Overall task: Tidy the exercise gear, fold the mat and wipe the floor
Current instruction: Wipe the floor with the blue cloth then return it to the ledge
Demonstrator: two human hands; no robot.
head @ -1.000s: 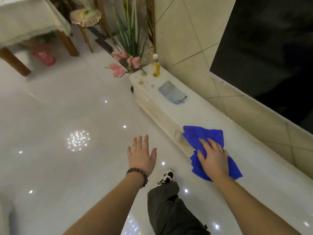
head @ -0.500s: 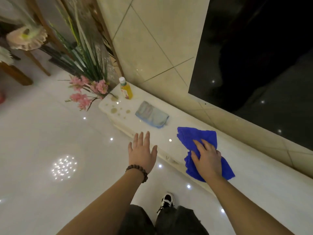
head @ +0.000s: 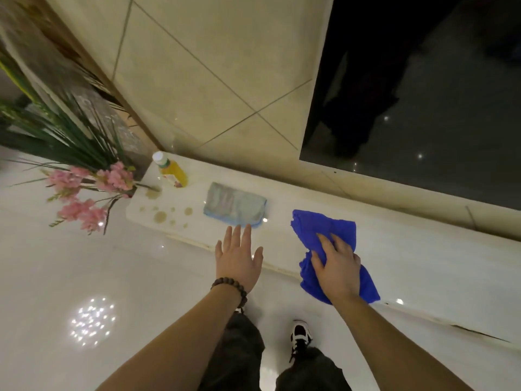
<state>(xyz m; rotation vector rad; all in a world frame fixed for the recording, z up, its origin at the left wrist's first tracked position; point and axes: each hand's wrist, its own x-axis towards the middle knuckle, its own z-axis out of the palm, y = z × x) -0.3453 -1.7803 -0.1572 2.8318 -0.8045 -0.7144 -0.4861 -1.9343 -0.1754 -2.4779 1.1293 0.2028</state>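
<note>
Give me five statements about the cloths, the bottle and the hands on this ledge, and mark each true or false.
1. The right hand holds the blue cloth on the white ledge. True.
2. The left hand grips the pale cloth. False: its fingers are spread and hold nothing.
3. The yellow bottle has its white cap on. True.
4. The brown spots lie between the two cloths. False: they lie between the bottle and the ledge's near edge, left of the pale cloth.
5. The pink flowers are right of the bottle. False: left.

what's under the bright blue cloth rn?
The bright blue cloth lies on the long white ledge, with the right hand gripping it from above. The ledge surface beneath the cloth is covered, so any spill there cannot be seen.
</note>
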